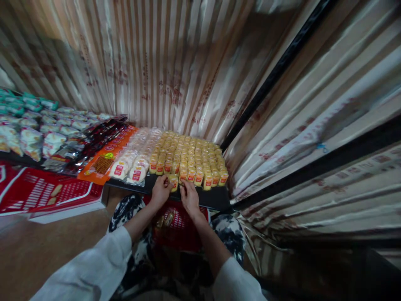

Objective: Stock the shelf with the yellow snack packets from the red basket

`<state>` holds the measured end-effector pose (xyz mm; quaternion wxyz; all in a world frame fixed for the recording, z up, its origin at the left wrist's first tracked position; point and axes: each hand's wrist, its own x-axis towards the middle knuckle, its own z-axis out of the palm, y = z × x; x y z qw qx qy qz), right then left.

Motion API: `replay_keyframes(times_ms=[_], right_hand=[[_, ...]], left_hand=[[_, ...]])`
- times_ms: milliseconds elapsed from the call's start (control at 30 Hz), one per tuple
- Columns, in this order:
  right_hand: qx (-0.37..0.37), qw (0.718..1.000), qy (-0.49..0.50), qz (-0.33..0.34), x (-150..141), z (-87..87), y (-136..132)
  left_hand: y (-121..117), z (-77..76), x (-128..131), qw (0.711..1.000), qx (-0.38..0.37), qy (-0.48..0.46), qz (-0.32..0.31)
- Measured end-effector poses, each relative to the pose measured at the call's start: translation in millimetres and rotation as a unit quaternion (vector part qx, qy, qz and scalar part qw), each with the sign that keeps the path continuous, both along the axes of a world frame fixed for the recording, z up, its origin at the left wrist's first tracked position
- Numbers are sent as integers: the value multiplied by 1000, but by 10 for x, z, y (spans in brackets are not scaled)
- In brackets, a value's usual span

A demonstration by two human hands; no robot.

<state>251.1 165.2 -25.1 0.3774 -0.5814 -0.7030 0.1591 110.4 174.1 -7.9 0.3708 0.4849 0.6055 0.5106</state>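
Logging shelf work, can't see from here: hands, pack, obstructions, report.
Left hand and right hand flank one yellow pack, grip unclear. Pack at front of black shelf. Similar packs rowed close behind.

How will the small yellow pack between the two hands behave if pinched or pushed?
The yellow pack is probably light, being small beside the left hand and right hand. It may be fairly firm, since similar packs stand upright in rows. Their narrow shape suggests a push could tip one.
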Motion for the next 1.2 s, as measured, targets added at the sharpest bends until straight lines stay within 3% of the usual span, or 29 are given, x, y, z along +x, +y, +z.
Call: replay_keyframes(times_ms=[300, 533, 633, 800, 1000, 1200], right_hand=[[19, 999, 17, -30, 41, -120, 33], [33, 998, 20, -40, 25, -119, 31], [30, 998, 27, -51, 18, -115, 31], [30, 998, 33, -52, 21, -120, 27], [57, 997, 30, -52, 20, -154, 49], [67, 996, 25, -58, 6, -194, 87]], left_hand=[[173, 43, 131, 999, 0, 34, -39], [204, 72, 165, 988, -50, 147, 17], [200, 82, 219, 985, -68, 150, 41], [188, 43, 310, 987, -37, 131, 82], [243, 16, 331, 960, -63, 250, 112], [190, -79, 319, 948, 31, 294, 119]])
